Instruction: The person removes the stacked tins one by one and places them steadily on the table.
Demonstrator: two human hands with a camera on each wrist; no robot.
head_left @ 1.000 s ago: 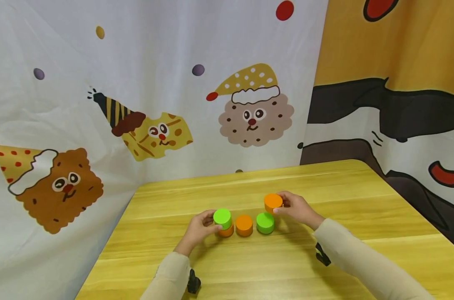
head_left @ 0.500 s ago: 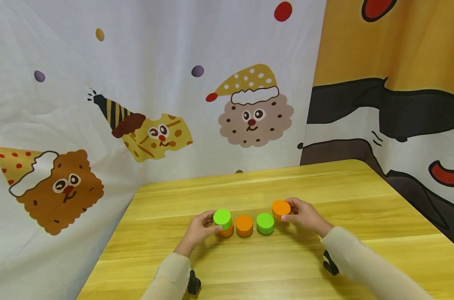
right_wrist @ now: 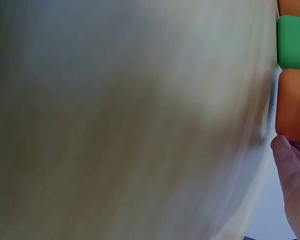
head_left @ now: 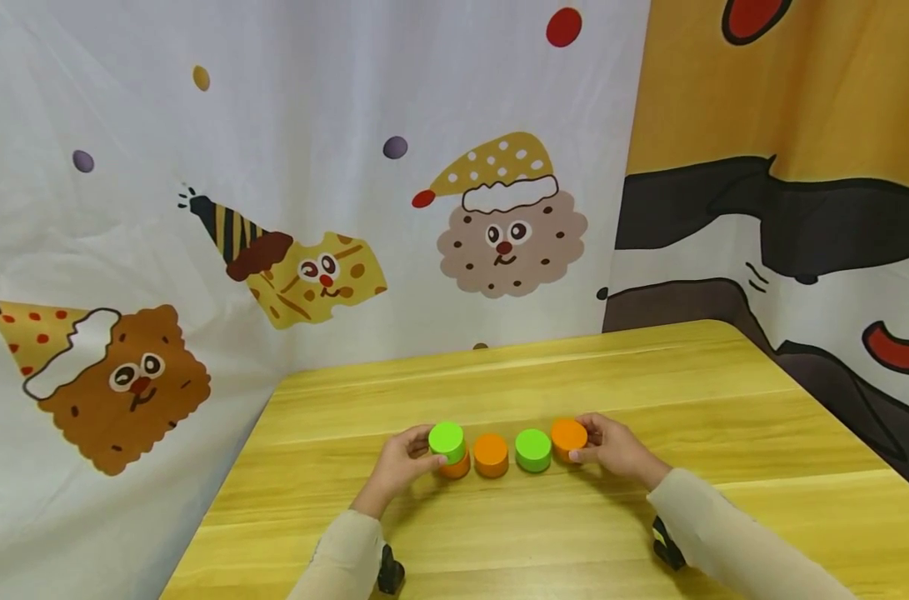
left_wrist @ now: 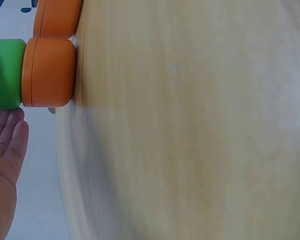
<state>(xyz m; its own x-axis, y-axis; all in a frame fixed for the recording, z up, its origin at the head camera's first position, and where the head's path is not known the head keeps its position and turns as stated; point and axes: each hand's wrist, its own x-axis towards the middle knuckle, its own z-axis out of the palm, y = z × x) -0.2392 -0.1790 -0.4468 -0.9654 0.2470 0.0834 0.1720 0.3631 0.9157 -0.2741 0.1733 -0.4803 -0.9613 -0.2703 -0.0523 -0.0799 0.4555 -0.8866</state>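
Observation:
My left hand [head_left: 400,468] grips a round green block [head_left: 447,441] between thumb and fingers. This block sits on top of a round orange block [head_left: 456,468]; in the left wrist view the green block [left_wrist: 7,74] is against the orange one [left_wrist: 49,72]. To their right a second orange block [head_left: 491,455] and a second green block [head_left: 533,450] stand on the table. My right hand [head_left: 617,450] holds a third orange block [head_left: 569,439] by its right side, close beside the second green block. Whether its underside touches the table cannot be told.
The wood-grain table [head_left: 499,533] stretches around the blocks. Behind it hangs a white curtain [head_left: 334,108] printed with cartoon figures, and an orange, black and white cloth [head_left: 724,125] hangs at the right. Black wrist devices [head_left: 390,571] show under the sleeves.
My right hand has brought its orange block rightward, then down from above the second green block to a place beside it. The left hand has kept its grip on the green block, nearly still.

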